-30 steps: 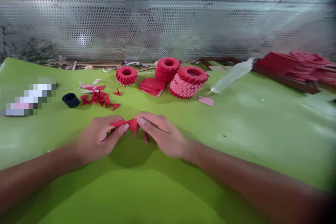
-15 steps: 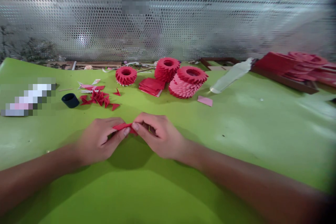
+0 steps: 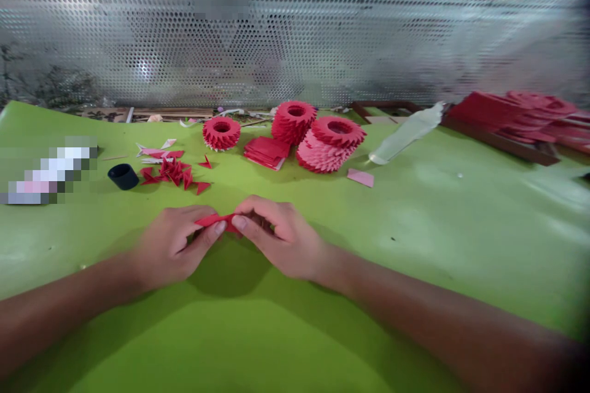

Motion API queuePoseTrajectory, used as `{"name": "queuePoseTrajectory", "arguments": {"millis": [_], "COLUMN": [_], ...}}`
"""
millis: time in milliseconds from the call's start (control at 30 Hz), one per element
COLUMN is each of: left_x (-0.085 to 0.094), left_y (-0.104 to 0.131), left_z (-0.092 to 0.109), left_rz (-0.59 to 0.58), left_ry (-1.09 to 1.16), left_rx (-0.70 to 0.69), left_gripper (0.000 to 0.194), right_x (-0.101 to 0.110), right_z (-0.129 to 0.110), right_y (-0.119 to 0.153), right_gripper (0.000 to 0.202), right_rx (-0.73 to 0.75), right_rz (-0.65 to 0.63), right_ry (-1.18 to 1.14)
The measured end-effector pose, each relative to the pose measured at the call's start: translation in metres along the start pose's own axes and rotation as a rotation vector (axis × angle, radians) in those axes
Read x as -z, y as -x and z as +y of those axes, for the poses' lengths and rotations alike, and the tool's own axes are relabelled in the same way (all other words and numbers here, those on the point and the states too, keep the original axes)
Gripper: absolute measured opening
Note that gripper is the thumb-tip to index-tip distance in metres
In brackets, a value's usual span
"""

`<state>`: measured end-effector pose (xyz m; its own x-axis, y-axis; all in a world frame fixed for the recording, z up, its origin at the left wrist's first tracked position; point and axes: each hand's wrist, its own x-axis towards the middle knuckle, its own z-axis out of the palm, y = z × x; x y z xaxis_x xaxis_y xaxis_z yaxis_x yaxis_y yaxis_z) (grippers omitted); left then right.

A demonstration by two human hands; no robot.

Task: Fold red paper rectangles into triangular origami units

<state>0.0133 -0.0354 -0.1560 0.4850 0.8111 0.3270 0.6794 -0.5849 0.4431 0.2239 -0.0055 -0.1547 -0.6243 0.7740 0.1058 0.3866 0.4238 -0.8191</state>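
A small folded piece of red paper [image 3: 229, 221] is pinched between both hands above the green table. My left hand [image 3: 177, 242] grips its left part between thumb and fingers. At the other end, my right hand [image 3: 279, 236] pinches it with thumb and forefinger; those fingers hide part of the fold. Just beyond the left hand lies a loose pile of small folded red paper pieces [image 3: 173, 173]. A stack of red paper sheets [image 3: 266, 153] lies farther back, near the middle.
Ring-shaped paper models stand at the back: a small red one [image 3: 222, 134], a taller red one [image 3: 295, 121] and a red-and-pink one [image 3: 328, 150]. A dark cup-like ring [image 3: 123, 177], a pink slip [image 3: 360, 177], a translucent bottle [image 3: 408, 134] and a tray [image 3: 520, 146] surround them.
The fingertips have drawn slightly apart, the left ones shifting a little left, so more of the red paper shows between them. Both hands keep their hold.
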Motion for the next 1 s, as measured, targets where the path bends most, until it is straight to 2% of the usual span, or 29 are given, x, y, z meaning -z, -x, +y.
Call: {"name": "queuePoseTrajectory", "arguments": {"millis": [167, 400, 667, 833, 1000], "left_x": [0.0006, 0.0, 0.0011, -0.0007, -0.0004], "left_y": [-0.001, 0.0008, -0.0003, 0.0043, 0.0078], "left_z": [0.0004, -0.0021, 0.0007, -0.003, -0.0046], "left_rz": [-0.031, -0.047, -0.017, 0.103, 0.238], "left_ry": [-0.001, 0.03, -0.022, -0.037, -0.022], "left_rx": [-0.005, 0.103, 0.029, 0.007, -0.152], "left_gripper": [0.035, 0.038, 0.038, 0.03, 0.021], "right_x": [-0.0003, 0.0009, -0.0019, -0.0016, -0.0017], "right_z": [-0.0015, 0.0014, 0.0006, 0.0002, 0.0018], "right_y": [-0.0006, 0.0005, -0.0015, -0.0029, -0.0057], "right_gripper": [0.033, 0.033, 0.033, 0.03, 0.031], "right_rx": [0.016, 0.007, -0.017, -0.026, -0.08], "right_rz": [0.013, 0.032, 0.012, 0.076, 0.097], "right_ry": [0.033, -0.053, -0.049, -0.084, -0.164]}}
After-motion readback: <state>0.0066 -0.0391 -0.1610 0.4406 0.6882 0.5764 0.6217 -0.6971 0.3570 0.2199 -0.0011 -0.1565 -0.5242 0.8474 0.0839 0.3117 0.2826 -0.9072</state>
